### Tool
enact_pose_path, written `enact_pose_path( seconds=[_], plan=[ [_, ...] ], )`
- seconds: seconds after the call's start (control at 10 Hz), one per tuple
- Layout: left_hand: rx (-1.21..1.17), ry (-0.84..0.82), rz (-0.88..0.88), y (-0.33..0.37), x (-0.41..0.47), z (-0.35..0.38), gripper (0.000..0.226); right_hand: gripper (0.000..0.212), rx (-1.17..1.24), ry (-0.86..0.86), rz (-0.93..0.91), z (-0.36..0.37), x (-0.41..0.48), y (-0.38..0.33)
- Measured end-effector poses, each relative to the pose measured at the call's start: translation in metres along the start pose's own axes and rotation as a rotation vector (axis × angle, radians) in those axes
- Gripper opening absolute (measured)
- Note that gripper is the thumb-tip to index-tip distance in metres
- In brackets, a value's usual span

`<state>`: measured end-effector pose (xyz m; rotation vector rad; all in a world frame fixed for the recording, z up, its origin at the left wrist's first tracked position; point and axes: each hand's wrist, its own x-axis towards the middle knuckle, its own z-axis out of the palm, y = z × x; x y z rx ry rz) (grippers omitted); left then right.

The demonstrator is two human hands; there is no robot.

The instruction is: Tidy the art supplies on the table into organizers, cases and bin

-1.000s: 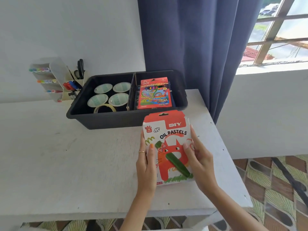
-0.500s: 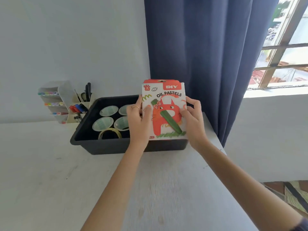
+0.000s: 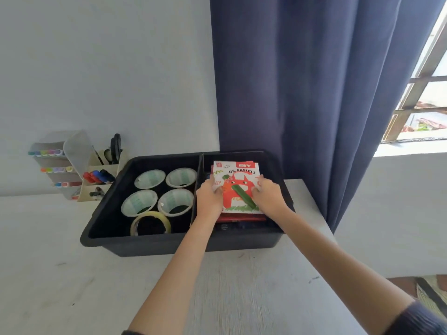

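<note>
Navy curtain (image 3: 314, 93) hangs against pale wall (image 3: 108, 68). Window (image 3: 423, 105) with barred frame at right. Patterned floor (image 3: 433, 286) shows in lower right corner.

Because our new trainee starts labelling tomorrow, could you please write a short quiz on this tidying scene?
1. Multiple choice: in which part of the black bin is the oil pastels box? A) left compartment B) right compartment C) neither
2. True or false: the left hand and the right hand both grip the box.
3. How many white tape rolls sit in the left compartment?

Key: 1 B; 2 true; 3 four.
</note>
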<state>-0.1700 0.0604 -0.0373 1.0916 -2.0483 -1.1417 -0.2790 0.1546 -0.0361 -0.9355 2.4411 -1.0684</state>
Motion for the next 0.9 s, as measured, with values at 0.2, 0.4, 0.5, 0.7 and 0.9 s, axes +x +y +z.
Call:
enact_pose_path(
  seconds=[0.2, 0.4, 0.5, 0.7, 0.9],
  plan=[
    [0.069, -0.050, -0.095, 0.000, 0.005, 0.005, 0.048, 0.049, -0.088, -0.112, -0.007, 0.004, 0.002, 0.001],
    [0.139, -0.053, -0.080, -0.003, 0.004, 0.007, 0.044, 0.059, -0.206, -0.116, -0.025, 0.008, 0.003, 0.002],
    [0.125, -0.048, -0.076, -0.003, 0.004, 0.008, 0.040, 0.061, -0.212, -0.113, -0.015, 0.009, 0.003, 0.003],
    [0.092, -0.048, -0.087, -0.001, -0.003, 0.007, 0.043, 0.060, -0.209, -0.106, 0.005, 0.008, -0.004, -0.003],
    [0.116, 0.208, 0.338, 0.023, -0.060, -0.017, 0.033, 0.034, 0.146, 0.172, -0.138, -0.034, -0.059, -0.033]
  ],
)
